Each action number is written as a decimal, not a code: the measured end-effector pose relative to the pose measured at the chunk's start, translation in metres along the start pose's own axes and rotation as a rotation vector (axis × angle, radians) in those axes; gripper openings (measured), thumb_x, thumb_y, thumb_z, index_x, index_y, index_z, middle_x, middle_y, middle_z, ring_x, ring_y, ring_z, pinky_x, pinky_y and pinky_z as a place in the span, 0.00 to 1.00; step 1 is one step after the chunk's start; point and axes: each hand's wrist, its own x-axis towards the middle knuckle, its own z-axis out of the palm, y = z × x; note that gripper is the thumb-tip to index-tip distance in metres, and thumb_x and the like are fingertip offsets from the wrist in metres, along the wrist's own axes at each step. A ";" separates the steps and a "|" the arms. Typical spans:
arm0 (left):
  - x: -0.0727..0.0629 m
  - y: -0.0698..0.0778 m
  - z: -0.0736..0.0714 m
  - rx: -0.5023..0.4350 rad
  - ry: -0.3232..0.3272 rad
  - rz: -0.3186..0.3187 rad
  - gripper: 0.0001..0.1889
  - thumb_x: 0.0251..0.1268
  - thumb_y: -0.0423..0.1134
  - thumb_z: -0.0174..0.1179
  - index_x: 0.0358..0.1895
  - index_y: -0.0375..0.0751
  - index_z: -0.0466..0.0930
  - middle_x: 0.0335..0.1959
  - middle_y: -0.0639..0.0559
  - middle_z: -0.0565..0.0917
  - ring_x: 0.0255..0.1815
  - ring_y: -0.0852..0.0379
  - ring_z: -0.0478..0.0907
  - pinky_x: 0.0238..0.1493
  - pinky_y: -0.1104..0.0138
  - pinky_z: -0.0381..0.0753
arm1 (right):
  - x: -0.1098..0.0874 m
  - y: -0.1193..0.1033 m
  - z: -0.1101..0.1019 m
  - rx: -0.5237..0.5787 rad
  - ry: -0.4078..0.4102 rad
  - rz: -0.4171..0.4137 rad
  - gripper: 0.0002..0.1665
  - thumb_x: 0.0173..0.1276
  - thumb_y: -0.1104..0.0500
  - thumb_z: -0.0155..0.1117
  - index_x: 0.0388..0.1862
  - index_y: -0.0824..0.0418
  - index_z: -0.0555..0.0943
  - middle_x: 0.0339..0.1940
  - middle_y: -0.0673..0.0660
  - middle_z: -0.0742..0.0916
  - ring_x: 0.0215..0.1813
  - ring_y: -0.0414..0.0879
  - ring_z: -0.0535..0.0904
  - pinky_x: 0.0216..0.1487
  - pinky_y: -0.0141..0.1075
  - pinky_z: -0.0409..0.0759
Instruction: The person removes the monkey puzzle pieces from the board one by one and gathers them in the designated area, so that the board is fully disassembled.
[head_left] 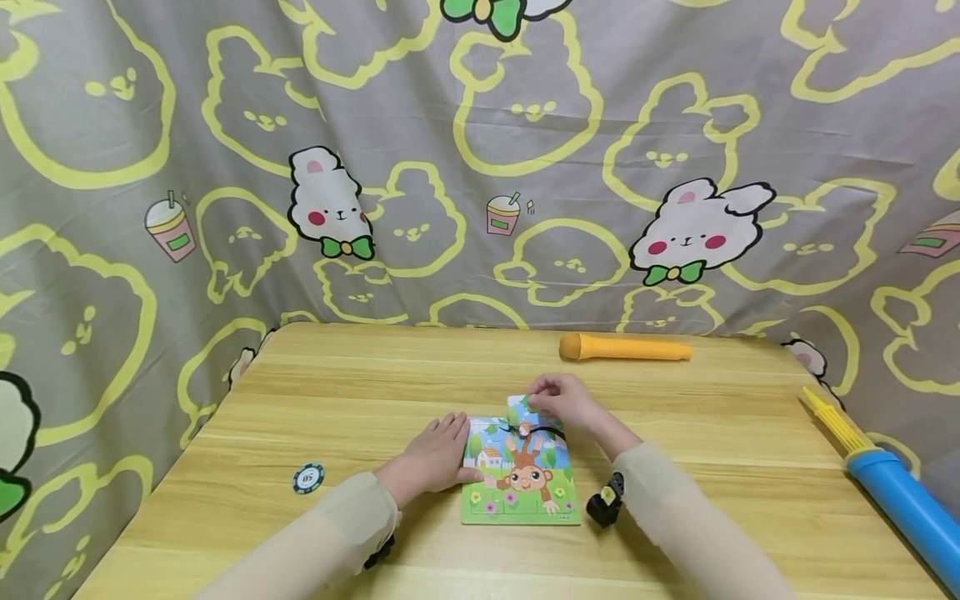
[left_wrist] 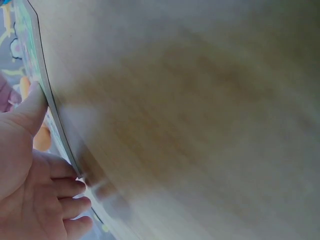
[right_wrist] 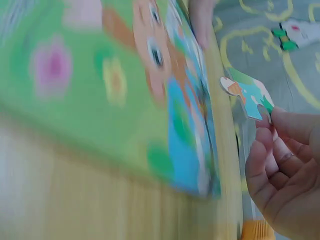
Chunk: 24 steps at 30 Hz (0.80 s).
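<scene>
A jigsaw puzzle (head_left: 517, 502) with a cartoon monkey, a house and flowers lies flat on the wooden table. My right hand (head_left: 568, 402) pinches a loose puzzle piece (right_wrist: 252, 95) between thumb and fingers, raised over the puzzle's top edge. Blue, green and some orange show on that piece. Dark gaps in the puzzle's upper part show beneath it. Against the puzzle's left edge rests my left hand (head_left: 433, 457), its fingers extended on the table and its thumb (left_wrist: 36, 102) on the edge.
An orange toy microphone (head_left: 626, 347) lies at the back of the table. A blue and yellow toy tube (head_left: 900, 500) is along the right side. A poker chip (head_left: 308, 478) marked 50 lies left of the left hand. Patterned grey cloth (head_left: 420, 308) hangs behind the table.
</scene>
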 end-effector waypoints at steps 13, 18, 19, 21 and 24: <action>-0.002 0.000 0.000 -0.011 -0.003 -0.003 0.44 0.62 0.63 0.48 0.69 0.30 0.53 0.70 0.39 0.54 0.70 0.45 0.49 0.68 0.55 0.50 | -0.013 0.037 -0.068 -0.047 0.154 0.123 0.08 0.67 0.66 0.56 0.40 0.73 0.75 0.26 0.57 0.82 0.26 0.46 0.73 0.28 0.36 0.76; -0.001 0.000 0.001 -0.013 -0.005 0.001 0.44 0.62 0.63 0.47 0.69 0.30 0.53 0.70 0.39 0.54 0.70 0.45 0.49 0.68 0.55 0.51 | -0.013 0.046 -0.079 -0.135 0.162 0.156 0.08 0.68 0.67 0.54 0.40 0.73 0.76 0.27 0.57 0.80 0.26 0.45 0.72 0.27 0.36 0.75; -0.001 0.000 0.002 -0.014 -0.003 0.003 0.44 0.62 0.63 0.48 0.69 0.30 0.53 0.70 0.39 0.54 0.70 0.45 0.49 0.68 0.55 0.51 | -0.013 0.048 -0.080 -0.145 0.164 0.161 0.08 0.68 0.67 0.55 0.40 0.73 0.76 0.27 0.57 0.81 0.26 0.45 0.72 0.26 0.36 0.74; 0.000 -0.001 0.003 -0.010 0.000 0.009 0.44 0.62 0.63 0.47 0.69 0.30 0.53 0.70 0.39 0.55 0.70 0.45 0.49 0.67 0.55 0.51 | -0.013 0.050 -0.082 -0.176 0.167 0.168 0.08 0.68 0.67 0.55 0.39 0.73 0.77 0.27 0.58 0.81 0.25 0.45 0.72 0.25 0.35 0.74; 0.000 -0.001 0.004 -0.010 0.004 0.012 0.44 0.62 0.63 0.47 0.69 0.30 0.53 0.70 0.39 0.54 0.70 0.45 0.49 0.67 0.55 0.51 | -0.012 0.051 -0.084 -0.220 0.173 0.174 0.08 0.67 0.66 0.55 0.38 0.72 0.79 0.27 0.57 0.81 0.24 0.45 0.73 0.24 0.35 0.73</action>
